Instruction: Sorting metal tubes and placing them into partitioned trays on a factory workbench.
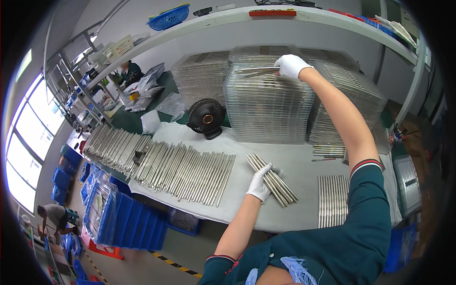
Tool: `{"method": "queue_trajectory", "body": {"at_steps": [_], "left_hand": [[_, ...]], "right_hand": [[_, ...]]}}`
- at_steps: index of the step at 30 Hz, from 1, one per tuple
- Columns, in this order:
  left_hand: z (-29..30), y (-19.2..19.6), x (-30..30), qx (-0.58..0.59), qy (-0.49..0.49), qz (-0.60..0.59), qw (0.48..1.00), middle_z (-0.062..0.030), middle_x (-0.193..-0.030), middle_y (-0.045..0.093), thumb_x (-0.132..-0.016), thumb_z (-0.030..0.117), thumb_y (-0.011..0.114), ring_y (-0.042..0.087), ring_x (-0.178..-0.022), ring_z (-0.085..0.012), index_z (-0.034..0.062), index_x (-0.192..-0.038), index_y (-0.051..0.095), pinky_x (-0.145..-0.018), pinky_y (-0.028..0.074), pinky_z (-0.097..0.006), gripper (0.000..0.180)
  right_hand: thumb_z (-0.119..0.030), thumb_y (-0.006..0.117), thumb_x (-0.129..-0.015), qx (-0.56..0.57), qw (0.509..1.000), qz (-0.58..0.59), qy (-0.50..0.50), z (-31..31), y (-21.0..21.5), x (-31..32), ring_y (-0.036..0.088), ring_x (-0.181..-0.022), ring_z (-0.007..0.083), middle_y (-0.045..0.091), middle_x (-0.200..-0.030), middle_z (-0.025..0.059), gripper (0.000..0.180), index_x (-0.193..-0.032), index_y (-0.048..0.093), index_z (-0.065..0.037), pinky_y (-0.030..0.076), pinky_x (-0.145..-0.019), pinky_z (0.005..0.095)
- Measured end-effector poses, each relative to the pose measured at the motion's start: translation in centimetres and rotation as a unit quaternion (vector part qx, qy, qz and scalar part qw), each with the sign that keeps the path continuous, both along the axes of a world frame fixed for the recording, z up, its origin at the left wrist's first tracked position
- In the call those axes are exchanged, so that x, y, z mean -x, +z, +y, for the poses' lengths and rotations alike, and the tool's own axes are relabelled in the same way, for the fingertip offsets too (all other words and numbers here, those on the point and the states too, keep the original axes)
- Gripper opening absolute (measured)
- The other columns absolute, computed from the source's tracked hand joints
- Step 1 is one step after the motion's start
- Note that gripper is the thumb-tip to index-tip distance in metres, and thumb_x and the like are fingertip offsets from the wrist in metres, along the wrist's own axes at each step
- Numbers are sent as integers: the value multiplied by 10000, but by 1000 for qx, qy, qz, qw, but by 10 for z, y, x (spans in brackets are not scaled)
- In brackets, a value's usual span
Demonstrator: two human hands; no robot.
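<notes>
My left hand (260, 184), in a white glove, is closed around a bundle of shiny metal rods (283, 191) held aslant over the white cloth (251, 218). My right hand (290, 65), gloved too, reaches far forward to the top of a tall stack of clear plastic trays (268, 109). Its fingers are closed on a few metal rods (254, 71) that stick out to the left. Whether these rods still touch the top tray I cannot tell. To the left lies a long row of similar rods (185, 173), side by side. A smaller group of rods (332, 199) lies at the right.
A black fan (206, 116) stands left of the tall stack. More tray stacks (202, 76) flank it. A shelf (218, 23) spans above, with a blue basket (168, 17). Blue crates (137, 223) stand below at the left. Other people (59, 218) are farther off.
</notes>
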State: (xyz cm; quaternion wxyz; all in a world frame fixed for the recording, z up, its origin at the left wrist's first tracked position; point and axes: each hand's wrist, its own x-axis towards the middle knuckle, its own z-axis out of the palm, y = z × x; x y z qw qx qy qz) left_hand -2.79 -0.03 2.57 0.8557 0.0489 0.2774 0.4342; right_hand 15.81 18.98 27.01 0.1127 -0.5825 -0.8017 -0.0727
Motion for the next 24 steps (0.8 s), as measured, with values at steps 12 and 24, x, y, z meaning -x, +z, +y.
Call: {"method": "queue_trajectory", "body": {"at_steps": [12, 24], "left_hand": [[3, -5, -2, -2, 9, -5, 1000, -71, -752, 562, -844, 149, 590, 585, -811, -245, 58, -751, 533, -852, 497, -394, 143], [3, -13, -1, -28, 10, -8, 1000, -97, -790, 577, -838, 171, 603, 599, -832, -268, 64, -784, 532, -817, 500, -404, 139]], "right_hand": [[-297, 684, -729, -6, 999, 39, -5, 26, 0, -2, 594, -943, 327, 632, -988, 164, 358, -1016, 649, -86, 460, -819, 388], [-262, 679, -746, 6, 999, -4, -32, 37, -1, -3, 585, -985, 324, 624, -1037, 153, 340, -1042, 641, -100, 457, -844, 394]]}}
